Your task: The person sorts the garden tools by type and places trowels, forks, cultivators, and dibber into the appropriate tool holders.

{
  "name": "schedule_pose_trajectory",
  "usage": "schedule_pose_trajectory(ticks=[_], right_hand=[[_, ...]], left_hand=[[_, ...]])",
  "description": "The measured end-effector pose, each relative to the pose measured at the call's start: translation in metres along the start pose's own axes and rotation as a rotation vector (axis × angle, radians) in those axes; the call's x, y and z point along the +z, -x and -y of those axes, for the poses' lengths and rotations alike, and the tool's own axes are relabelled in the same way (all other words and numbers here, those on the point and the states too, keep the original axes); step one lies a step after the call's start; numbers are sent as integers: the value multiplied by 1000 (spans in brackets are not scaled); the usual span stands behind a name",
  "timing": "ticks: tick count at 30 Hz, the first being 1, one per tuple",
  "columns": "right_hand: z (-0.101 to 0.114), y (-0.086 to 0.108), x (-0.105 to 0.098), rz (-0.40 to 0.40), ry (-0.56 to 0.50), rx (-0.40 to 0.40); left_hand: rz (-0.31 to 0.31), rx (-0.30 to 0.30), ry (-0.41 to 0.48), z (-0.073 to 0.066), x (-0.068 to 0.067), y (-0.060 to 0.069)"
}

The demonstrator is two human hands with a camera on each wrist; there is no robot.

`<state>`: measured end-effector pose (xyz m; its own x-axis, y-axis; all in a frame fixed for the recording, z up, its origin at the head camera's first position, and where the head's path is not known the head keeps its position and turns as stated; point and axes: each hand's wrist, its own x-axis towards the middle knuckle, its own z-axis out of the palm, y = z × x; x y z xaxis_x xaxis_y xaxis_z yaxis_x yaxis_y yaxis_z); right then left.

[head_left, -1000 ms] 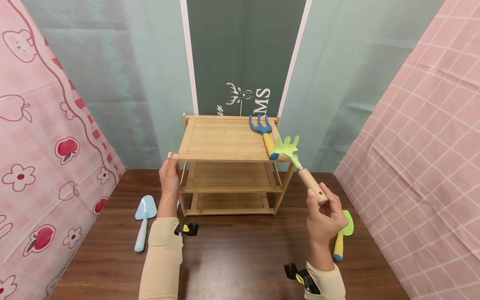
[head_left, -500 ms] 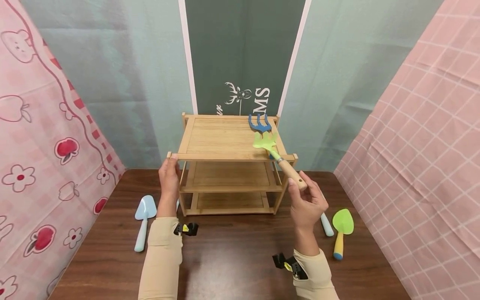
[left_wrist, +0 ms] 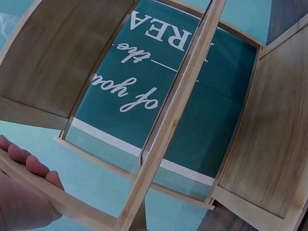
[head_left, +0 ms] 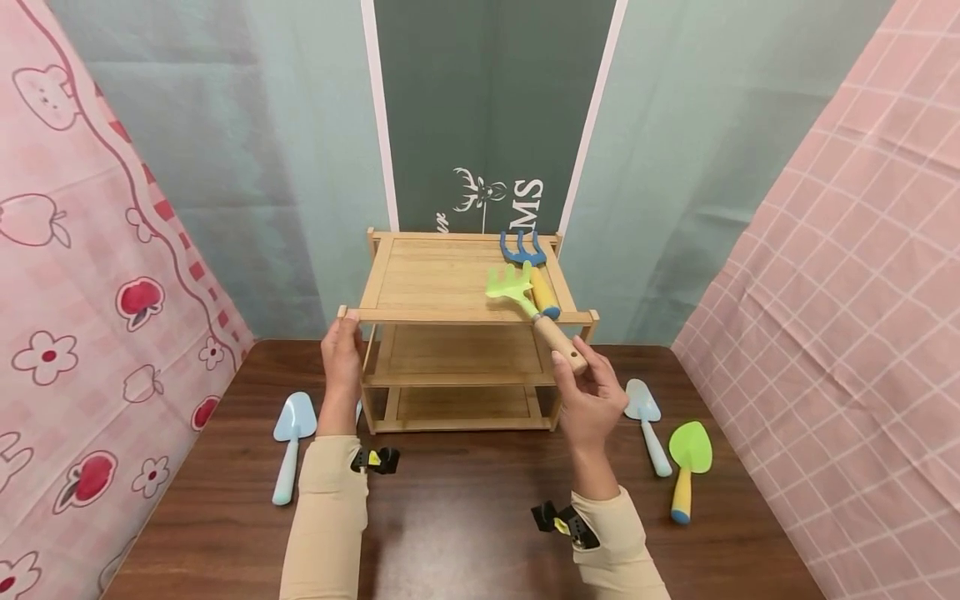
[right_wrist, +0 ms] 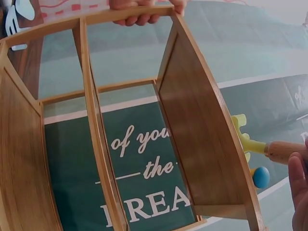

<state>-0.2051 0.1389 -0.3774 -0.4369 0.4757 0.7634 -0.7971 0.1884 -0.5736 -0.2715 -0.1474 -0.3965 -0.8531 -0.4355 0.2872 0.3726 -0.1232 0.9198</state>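
In the head view my right hand [head_left: 592,408] pinches the end of the wooden handle of a green hand rake [head_left: 553,333]. The rake's green tines are over the top board of a three-tier wooden shelf rack [head_left: 431,275], near its front right; whether they touch the board is unclear. Beside them, a blue hand rake with a yellow handle [head_left: 544,292] lies on the board. My left hand [head_left: 341,362] holds the rack's upper left side. The left wrist view shows its fingers [left_wrist: 36,166] curled round the side rail. Part of the right hand [right_wrist: 299,185] appears at the right wrist view's edge.
A pale blue trowel [head_left: 288,442] lies left on the brown table [head_left: 450,517]. On the right lie another pale blue trowel [head_left: 648,425] and a green trowel with a yellow handle [head_left: 686,467]. A pale fork [right_wrist: 14,24] shows beyond the rack. Cloth curtains [head_left: 810,292] surround the table.
My right hand has carried the green rake leftward, from right of the rack to over its top board. It has uncovered the right-hand trowels. The left hand keeps its hold on the rack.
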Motion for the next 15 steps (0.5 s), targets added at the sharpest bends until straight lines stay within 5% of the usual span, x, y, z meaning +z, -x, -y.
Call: schedule_pose_trajectory(ticks=[6,15], right_hand=[[2,0,10,-12,-11,28],[8,-3,22,19,-180,222]], left_hand=[[-1,13,13,-2,1,4],[-2,52,18,4,0,3]])
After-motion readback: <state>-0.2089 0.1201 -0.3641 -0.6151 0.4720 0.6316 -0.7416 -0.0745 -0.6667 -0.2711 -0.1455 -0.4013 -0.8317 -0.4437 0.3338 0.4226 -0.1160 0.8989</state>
